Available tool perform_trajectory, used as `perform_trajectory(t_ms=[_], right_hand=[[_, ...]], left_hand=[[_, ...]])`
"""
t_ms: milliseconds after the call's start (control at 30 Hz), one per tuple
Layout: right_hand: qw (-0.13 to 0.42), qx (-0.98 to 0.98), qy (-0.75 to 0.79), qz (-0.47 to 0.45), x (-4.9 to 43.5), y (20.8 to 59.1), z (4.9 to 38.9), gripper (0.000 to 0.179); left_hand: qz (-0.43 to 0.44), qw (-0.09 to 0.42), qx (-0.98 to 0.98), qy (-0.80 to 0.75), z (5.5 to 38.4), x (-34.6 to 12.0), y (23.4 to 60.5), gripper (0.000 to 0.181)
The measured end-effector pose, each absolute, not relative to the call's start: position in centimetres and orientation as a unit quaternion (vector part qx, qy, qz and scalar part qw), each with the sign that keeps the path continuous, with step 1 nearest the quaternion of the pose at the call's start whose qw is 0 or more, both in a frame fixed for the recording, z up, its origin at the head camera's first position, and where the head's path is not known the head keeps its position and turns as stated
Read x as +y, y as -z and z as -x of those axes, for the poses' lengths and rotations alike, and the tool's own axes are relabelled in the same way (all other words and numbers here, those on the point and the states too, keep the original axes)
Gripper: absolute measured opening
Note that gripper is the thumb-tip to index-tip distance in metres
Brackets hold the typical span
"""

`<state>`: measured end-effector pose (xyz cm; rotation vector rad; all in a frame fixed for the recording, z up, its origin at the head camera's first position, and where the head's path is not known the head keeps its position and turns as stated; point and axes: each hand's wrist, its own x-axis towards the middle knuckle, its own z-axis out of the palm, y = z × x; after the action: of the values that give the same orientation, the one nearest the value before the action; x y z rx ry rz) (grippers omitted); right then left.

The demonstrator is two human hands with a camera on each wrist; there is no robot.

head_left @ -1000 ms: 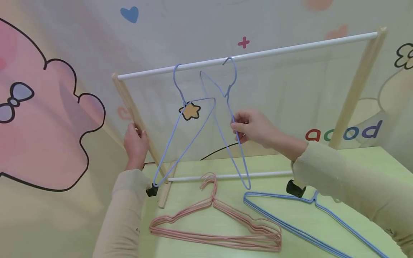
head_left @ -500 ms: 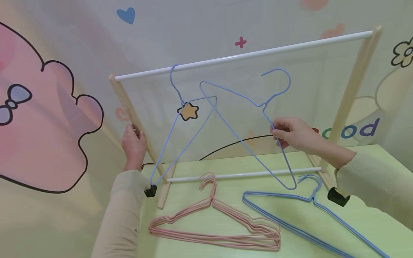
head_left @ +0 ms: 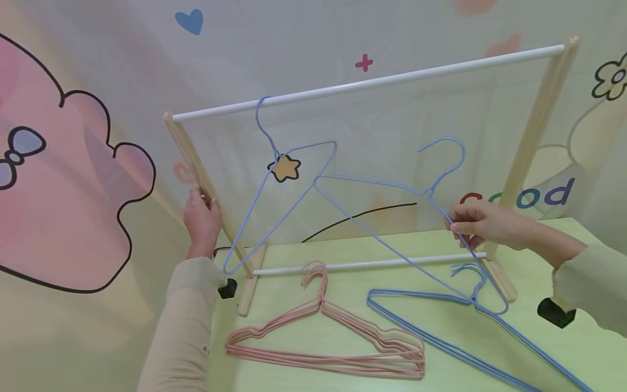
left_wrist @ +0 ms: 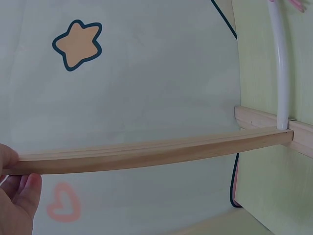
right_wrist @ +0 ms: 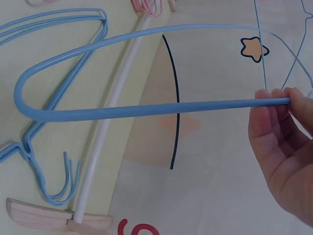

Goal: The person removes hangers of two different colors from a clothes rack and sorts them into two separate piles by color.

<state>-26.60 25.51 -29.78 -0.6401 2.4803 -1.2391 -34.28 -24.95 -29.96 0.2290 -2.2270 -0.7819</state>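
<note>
My right hand [head_left: 482, 223] pinches the right arm of a blue wire hanger [head_left: 374, 181], its hook free of the rail and below it. In the right wrist view, thumb and fingers grip the wire of this blue hanger [right_wrist: 146, 111]. My left hand [head_left: 202, 223] holds the left wooden post [head_left: 211, 188] of the rack; in the left wrist view its thumb and fingers [left_wrist: 30, 193] wrap the post's edge. Another blue hanger [head_left: 254, 204] hangs by its hook from the white top rail [head_left: 372, 83], near the left end.
On the green table [head_left: 274, 375] lie a stack of pink hangers [head_left: 320, 356] in front and a stack of blue hangers [head_left: 441, 343] at right. The rack's lower white bar [head_left: 372, 264] runs behind them. A printed curtain [head_left: 416, 120] hangs behind the rack.
My right hand has moved right and down, taking the blue hanger off the top rail and lower. My left hand stays on the post.
</note>
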Motion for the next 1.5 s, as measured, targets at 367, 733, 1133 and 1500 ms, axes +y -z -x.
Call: perform_trajectory(t_ms=[367,733,1133,1500], right_hand=[[0.217,0.821,0.449,0.277,28.0,33.6,25.6,0.013],[0.288,0.774,0.483,0.291,29.9,36.9,24.5,0.019],[0.338,0.744,0.509,0.271,31.4,40.4,23.7,0.025],[0.372,0.718,0.531,0.252,33.0,42.7,22.9,0.028]], left_hand=[[-0.083,0.387,-0.866,0.305,34.3,-25.0,30.1,0.022],[-0.088,0.372,-0.87,0.31,34.2,-24.8,29.9,0.024],[-0.085,0.371,-0.872,0.308,34.0,-24.8,29.9,0.023],[-0.084,0.376,-0.871,0.306,34.0,-24.8,29.9,0.023]])
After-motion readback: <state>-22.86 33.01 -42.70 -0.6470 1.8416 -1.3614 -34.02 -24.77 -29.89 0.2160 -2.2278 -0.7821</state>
